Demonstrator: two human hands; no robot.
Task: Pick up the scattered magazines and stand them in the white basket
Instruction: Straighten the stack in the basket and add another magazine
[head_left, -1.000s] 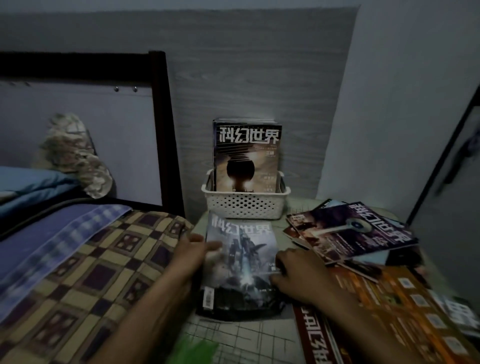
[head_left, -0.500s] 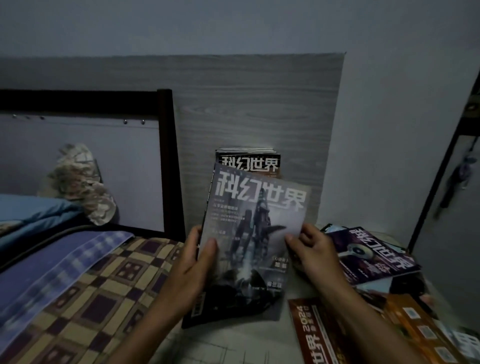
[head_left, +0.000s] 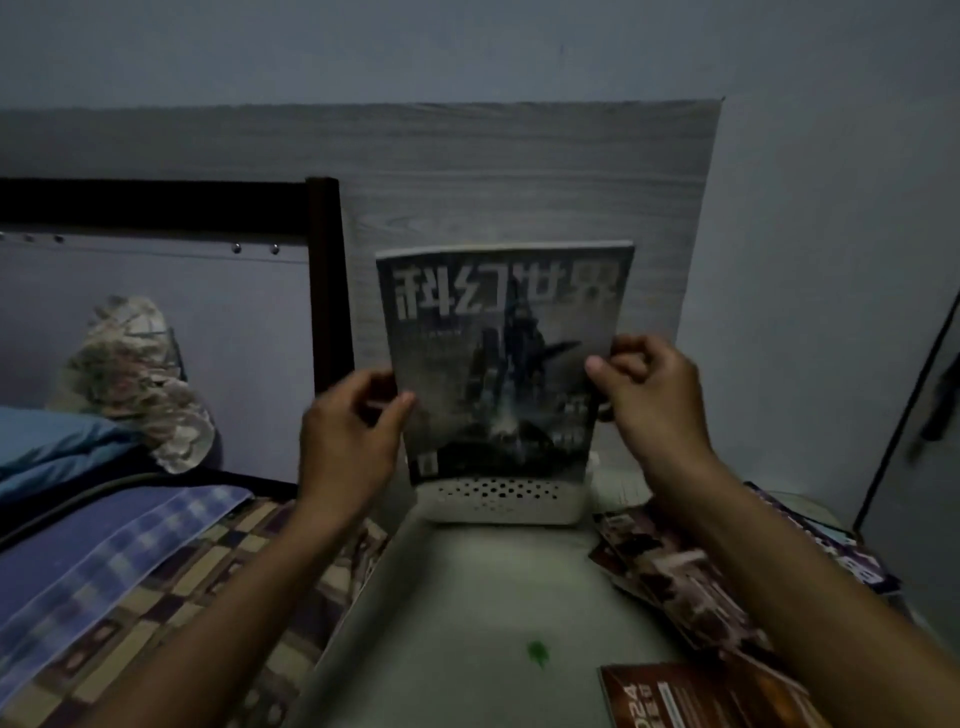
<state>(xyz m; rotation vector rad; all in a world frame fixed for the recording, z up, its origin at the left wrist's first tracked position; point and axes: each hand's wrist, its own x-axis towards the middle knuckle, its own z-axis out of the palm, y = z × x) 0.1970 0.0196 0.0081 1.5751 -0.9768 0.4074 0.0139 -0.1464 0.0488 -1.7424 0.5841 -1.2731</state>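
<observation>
Upright above white basket (head_left: 501, 501), magazine (head_left: 501, 364), blurred white title, both hands' grip.

magazine (head_left: 501, 364): glossy paper | basket (head_left: 498, 501): perforated white plastic | wall panel (head_left: 519, 171): matt woodgrain | bedspread (head_left: 104, 597): checked cloth

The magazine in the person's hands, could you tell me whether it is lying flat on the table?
No, both hands hold the magazine upright, its lower edge at the white basket.

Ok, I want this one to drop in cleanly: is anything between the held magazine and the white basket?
Nothing visible: the magazine, pinched by left hand and right hand, stands at the basket already.
</observation>
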